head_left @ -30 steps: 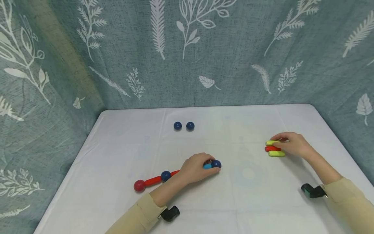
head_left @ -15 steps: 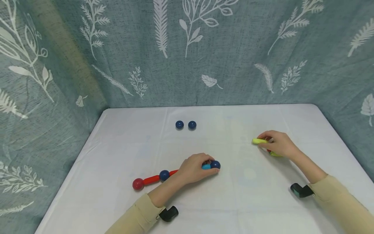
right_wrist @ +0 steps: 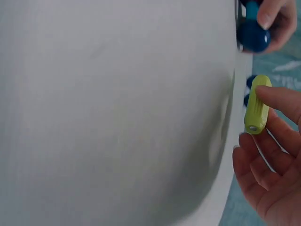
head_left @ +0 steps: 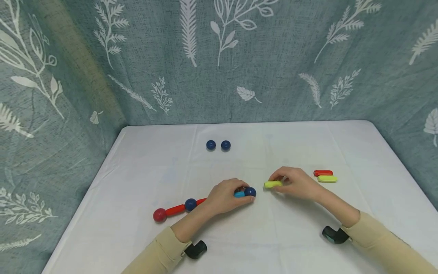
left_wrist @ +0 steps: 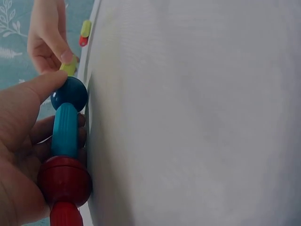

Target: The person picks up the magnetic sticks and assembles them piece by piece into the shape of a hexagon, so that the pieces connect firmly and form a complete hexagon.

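Now: yellow-green rod carried in toward the chain

White table [head_left: 137,236] unchanged. Right hand [head_left: 297,183] has crossed from the right-side pile toward centre, pinching one yellow-green rod [head_left: 273,184] in its fingertips. The rod's left tip sits near the chain's dark blue end ball [head_left: 250,191], not touching. Left hand [head_left: 224,196] stays curled over the ball-and-rod chain [head_left: 176,209], steadying it. A red rod [head_left: 323,172] and another yellow-green one [head_left: 327,179] remain at right; two blue balls [head_left: 218,145] lie untouched at far centre.

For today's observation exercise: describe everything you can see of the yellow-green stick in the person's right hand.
The yellow-green stick is a short, rounded bar, seemingly plastic, ribbed lengthwise, with a small round grey spot on its end. The right hand pinches it between thumb and fingers, lying roughly level just over the white table, one end pointing toward the dark blue ball held by the left hand.
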A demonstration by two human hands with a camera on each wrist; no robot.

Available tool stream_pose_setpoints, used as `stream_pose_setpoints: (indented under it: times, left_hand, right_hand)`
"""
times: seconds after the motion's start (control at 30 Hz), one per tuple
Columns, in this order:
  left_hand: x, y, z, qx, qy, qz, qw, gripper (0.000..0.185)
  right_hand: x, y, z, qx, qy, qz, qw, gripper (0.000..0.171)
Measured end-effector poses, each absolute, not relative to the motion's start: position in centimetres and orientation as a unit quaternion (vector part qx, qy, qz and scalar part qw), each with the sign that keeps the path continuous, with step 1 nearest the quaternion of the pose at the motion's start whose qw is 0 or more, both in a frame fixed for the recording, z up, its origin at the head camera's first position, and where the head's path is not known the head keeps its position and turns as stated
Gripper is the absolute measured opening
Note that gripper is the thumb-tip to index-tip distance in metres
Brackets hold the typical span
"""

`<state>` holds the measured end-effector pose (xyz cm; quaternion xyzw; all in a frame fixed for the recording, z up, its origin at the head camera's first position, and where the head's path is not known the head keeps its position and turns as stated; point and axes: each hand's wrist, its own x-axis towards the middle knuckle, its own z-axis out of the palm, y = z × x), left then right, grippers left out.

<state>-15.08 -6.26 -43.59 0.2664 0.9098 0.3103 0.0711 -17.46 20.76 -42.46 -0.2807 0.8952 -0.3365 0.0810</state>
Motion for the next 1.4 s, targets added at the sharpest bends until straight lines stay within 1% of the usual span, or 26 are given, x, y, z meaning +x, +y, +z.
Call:
stream_pose_setpoints:
  times: [0.4,0.6,0.77,0.87,1.07,1.23,1.4]
  left_hand:
    - [-15.0,-6.5,-43.5,0.267,0.907,0.318,0.065,0.035]
    - [-15.0,-6.5,-43.5,0.27,0.908,0.313,0.063,0.035]
    - [-15.1,-6.0,-43.2,0.273,0.91,0.307,0.048,0.037]
    - [-15.1,-5.5,-43.0,0.276,0.909,0.307,0.046,0.032]
    - [-15.2,-5.3,-43.4,0.264,0.911,0.31,0.063,0.02]
    - [-15.3,-5.8,-43.8,0.258,0.905,0.332,0.066,0.018]
    - [-15.3,-6.3,-43.8,0.255,0.903,0.339,0.071,0.018]
  right_hand:
    - [-17.0,18.8,-42.8,-0.332,0.872,-0.347,0.1,0.021]
    - [-16.7,18.4,-42.7,-0.342,0.866,-0.351,0.103,0.02]
    - [-16.6,18.1,-42.8,-0.343,0.858,-0.367,0.104,0.02]
    - [-16.6,17.7,-43.0,-0.342,0.851,-0.383,0.106,0.021]
    - [-16.8,16.9,-43.1,-0.333,0.843,-0.404,0.122,0.02]
    - [-17.5,16.4,-42.9,-0.328,0.842,-0.41,0.125,0.014]
    - [-19.8,15.3,-42.6,-0.31,0.853,-0.408,0.102,0.015]
